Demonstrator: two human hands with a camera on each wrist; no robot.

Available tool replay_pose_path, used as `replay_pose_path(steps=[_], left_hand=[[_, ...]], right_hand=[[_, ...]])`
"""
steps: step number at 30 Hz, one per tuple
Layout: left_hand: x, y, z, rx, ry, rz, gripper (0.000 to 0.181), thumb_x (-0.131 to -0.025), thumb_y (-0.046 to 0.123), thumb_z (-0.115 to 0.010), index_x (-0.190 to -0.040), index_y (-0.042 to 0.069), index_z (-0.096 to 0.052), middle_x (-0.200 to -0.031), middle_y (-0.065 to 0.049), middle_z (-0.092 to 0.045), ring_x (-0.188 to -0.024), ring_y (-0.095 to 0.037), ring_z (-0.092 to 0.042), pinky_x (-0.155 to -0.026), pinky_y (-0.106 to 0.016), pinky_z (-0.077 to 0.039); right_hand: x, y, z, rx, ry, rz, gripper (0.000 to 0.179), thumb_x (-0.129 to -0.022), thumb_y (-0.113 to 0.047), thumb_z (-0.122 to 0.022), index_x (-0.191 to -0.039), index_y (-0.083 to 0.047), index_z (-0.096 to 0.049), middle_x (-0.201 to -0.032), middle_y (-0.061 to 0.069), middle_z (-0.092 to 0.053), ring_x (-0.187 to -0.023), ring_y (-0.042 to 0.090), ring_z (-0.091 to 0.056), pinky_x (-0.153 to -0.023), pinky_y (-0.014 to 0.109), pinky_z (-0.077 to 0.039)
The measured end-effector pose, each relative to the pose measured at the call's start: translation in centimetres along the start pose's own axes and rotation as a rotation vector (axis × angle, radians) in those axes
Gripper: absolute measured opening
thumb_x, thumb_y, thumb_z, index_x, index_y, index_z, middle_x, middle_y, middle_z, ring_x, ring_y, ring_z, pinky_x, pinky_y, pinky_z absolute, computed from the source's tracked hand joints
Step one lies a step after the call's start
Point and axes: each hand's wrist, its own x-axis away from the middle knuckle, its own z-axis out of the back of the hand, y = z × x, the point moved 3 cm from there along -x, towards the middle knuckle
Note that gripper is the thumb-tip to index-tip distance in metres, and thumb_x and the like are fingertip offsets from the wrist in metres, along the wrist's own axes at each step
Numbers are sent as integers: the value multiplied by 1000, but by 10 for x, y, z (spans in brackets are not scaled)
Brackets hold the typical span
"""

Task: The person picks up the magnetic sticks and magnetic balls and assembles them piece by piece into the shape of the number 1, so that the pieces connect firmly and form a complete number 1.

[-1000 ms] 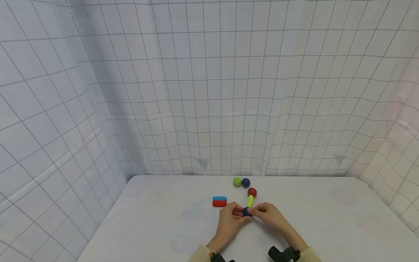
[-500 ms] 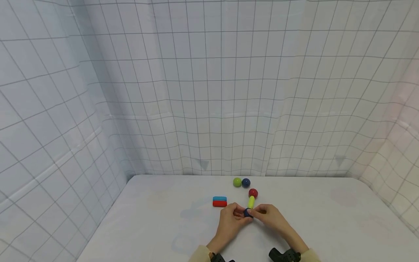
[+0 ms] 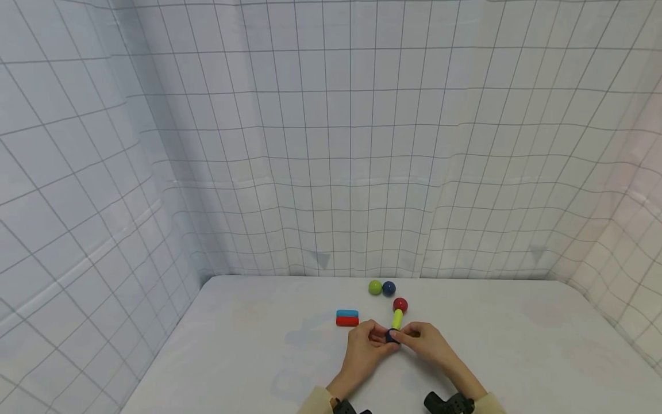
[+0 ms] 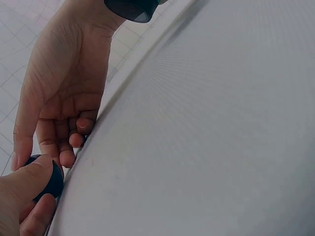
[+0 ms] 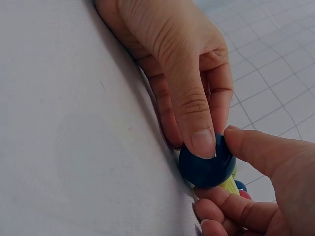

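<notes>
Both hands meet at a dark blue ball (image 3: 392, 337) near the front of the table. My right hand (image 3: 428, 340) pinches this ball, its thumb lying across the top. From the other side, my left hand (image 3: 360, 349) holds it between thumb and fingers. In the right wrist view the ball (image 5: 204, 169) shows large, with fingers on both sides. A yellow-green rod (image 3: 396, 319) runs from the held ball away toward the back. At its far end is a red ball (image 3: 400, 305).
A light blue rod (image 3: 347, 313) and a red rod (image 3: 347, 321) lie side by side left of the hands. Farther back, a green ball (image 3: 374, 287) sits beside another dark blue ball (image 3: 389, 288). The white table (image 3: 248, 345) ends at a gridded curtain (image 3: 331, 172).
The held blue ball, the rod and the red ball have shifted slightly right and toward me. Both hands keep their hold, and the other pieces stay in place.
</notes>
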Motion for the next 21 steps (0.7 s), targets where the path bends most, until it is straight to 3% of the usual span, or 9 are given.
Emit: replay_pose_path(steps=[21], left_hand=[[-1, 1, -1, 13, -16, 9, 24, -71, 9, -83, -88, 9, -66, -80, 6, -63, -70, -3, -61, -62, -18, -51]], right_hand=[[-1, 3, 1, 13, 5, 28, 33, -82, -40, -72, -81, -7, -66, -69, -2, -56, -65, 14, -47, -56, 29, -37]])
